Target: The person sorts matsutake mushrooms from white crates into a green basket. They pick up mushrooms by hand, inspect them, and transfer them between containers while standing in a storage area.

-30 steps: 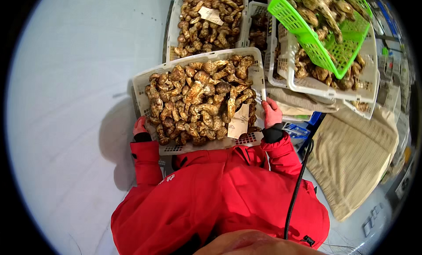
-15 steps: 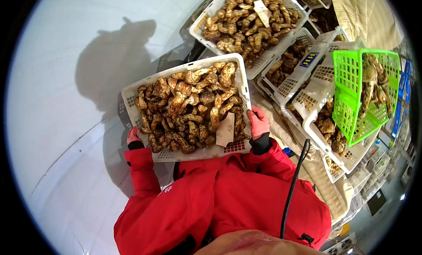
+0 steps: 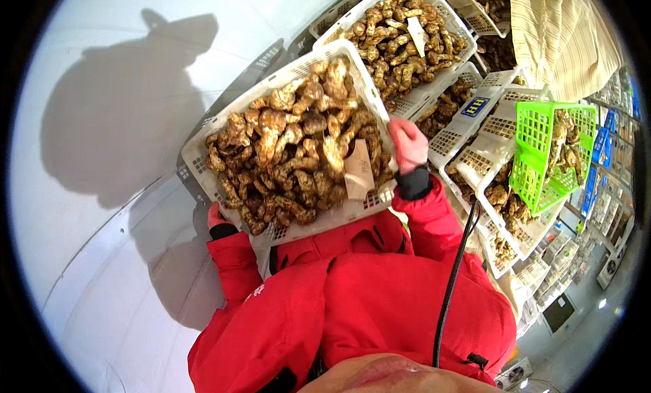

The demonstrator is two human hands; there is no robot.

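A white plastic crate (image 3: pixel 369 88) heaped with brown, thick-stemmed mushrooms (image 3: pixel 271 132) is held up in front of my body, tilted with its right side higher. My left hand (image 3: pixel 215 217) grips its lower left side, the fingers mostly hidden under the rim. On the right side, my right hand (image 3: pixel 409 145) is closed around the rim. A tan card tag (image 3: pixel 359 170) with handwriting lies on the mushrooms near the crate's lower right corner.
Another white crate of mushrooms (image 3: pixel 407 47) with a tag stands just beyond mine. More white crates (image 3: pixel 444 141) are stacked at the right, a bright green basket (image 3: pixel 532 145) of mushrooms on top. Striped beige cloth (image 3: pixel 566 40) hangs behind. A pale wall (image 3: pixel 88 27) is at the left.
The crate in my hands has risen closer and tipped, its far edge moving up in view. My right hand has moved up with it. The stacked crates have shifted slightly in view.
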